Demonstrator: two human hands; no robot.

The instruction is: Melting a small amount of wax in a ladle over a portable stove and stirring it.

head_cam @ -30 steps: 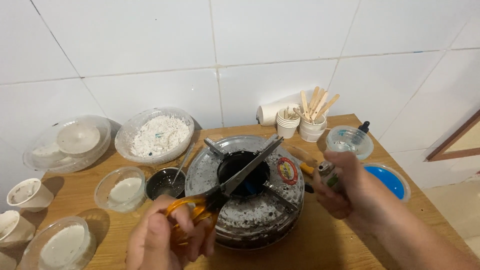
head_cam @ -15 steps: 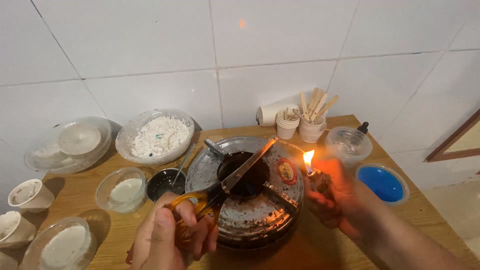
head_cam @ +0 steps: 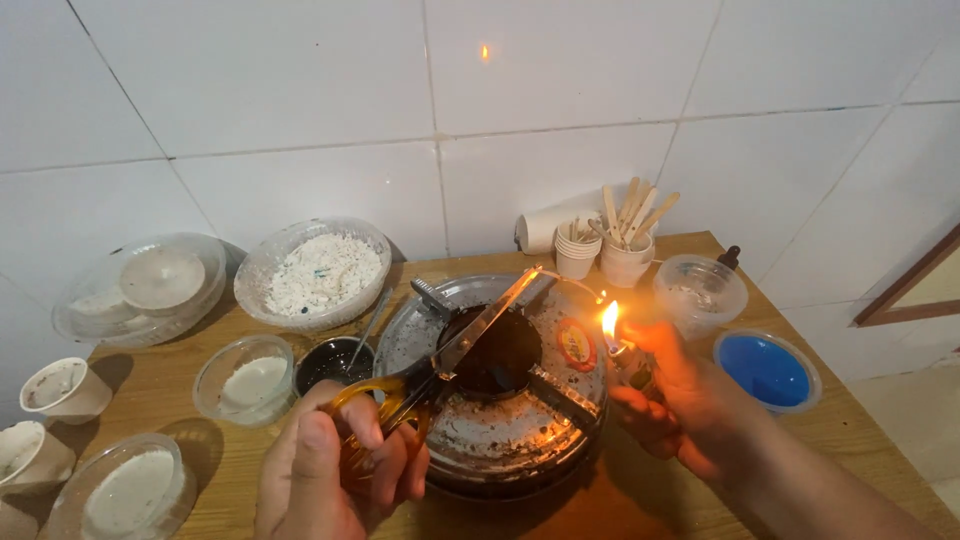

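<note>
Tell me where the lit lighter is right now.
In the head view the lighter is right of centre, held in the right hand, its flame at the stove rim's right edge, near the scissors tips.

Left hand (head_cam: 335, 470) grips orange-handled scissors (head_cam: 440, 360), blades closed and angled toward 1 o'clock over the dark opening of the round metal stove (head_cam: 500, 400). Right hand (head_cam: 680, 395), at 3 o'clock of the stove, holds a lit lighter (head_cam: 628, 362), flame upright. Blue-filled container (head_cam: 768, 368) sits beyond on the wooden surface (head_cam: 200, 470).

1 head-worn view looks down and forward, close over the wooden table (head_cam: 600, 510), facing the tiled wall (head_cam: 300, 90).
</note>
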